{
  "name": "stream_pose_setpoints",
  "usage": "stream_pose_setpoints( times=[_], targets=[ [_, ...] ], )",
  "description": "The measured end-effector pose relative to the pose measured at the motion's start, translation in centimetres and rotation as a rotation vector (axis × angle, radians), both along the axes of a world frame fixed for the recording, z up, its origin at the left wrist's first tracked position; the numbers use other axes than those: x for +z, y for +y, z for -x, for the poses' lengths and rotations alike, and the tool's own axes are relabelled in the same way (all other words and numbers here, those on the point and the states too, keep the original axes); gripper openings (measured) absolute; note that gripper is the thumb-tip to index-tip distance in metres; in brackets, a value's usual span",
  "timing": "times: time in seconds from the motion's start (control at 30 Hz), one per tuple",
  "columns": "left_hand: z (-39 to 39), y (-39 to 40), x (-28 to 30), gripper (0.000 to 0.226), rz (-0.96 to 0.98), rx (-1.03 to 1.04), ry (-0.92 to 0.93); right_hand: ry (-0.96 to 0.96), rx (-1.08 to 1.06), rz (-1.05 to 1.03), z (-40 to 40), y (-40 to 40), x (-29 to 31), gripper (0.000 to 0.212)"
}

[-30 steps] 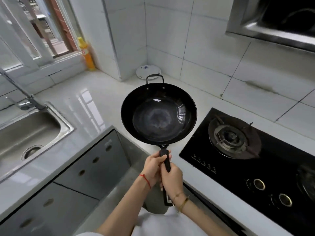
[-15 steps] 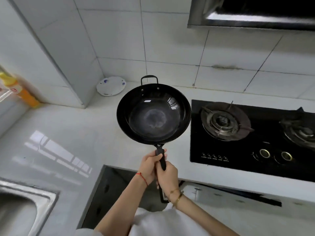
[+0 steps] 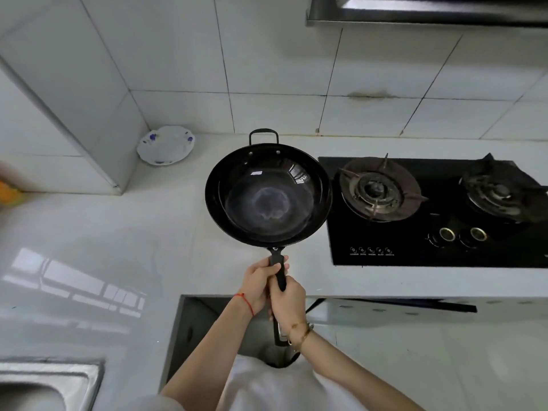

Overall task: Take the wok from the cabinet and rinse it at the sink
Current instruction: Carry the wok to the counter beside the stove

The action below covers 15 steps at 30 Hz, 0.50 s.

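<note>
A black wok [image 3: 268, 195] with a long black handle and a small loop handle at its far side hangs level above the white counter, just left of the stove. Its inside holds nothing but a dull ring mark. My left hand [image 3: 258, 284] grips the handle close to the bowl. My right hand [image 3: 289, 301] grips the same handle right behind it. The steel sink [image 3: 44, 378] shows only its corner at the bottom left.
A black two-burner gas stove [image 3: 430, 209] lies to the right, with a range hood [image 3: 424, 13] above. A white flowered plate [image 3: 166, 145] sits in the back corner. The white counter [image 3: 103, 247] spreads left. Grey cabinet fronts [image 3: 415, 336] lie below the counter edge.
The view has swung right: the sink and the window have slid out to the left and the stove has come into full view. Both hands keep the same hold on the wok.
</note>
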<state>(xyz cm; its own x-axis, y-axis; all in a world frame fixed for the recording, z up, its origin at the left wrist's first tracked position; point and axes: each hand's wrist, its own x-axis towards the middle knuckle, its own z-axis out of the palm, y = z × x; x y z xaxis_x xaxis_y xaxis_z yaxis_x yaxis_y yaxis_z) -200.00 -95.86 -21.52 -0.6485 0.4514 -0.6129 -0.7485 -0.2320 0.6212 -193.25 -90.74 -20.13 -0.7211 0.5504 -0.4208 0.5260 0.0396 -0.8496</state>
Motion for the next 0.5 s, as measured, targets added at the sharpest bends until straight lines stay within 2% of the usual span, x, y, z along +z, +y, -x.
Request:
stream_pose_setpoints(
  times=[0.5],
  targets=[
    [0.4,-0.4,-0.5,0.03,0.029,-0.028,-0.034,-0.018,-0.011,-0.055,0.7,-0.4,-1.1,0.034]
  ],
)
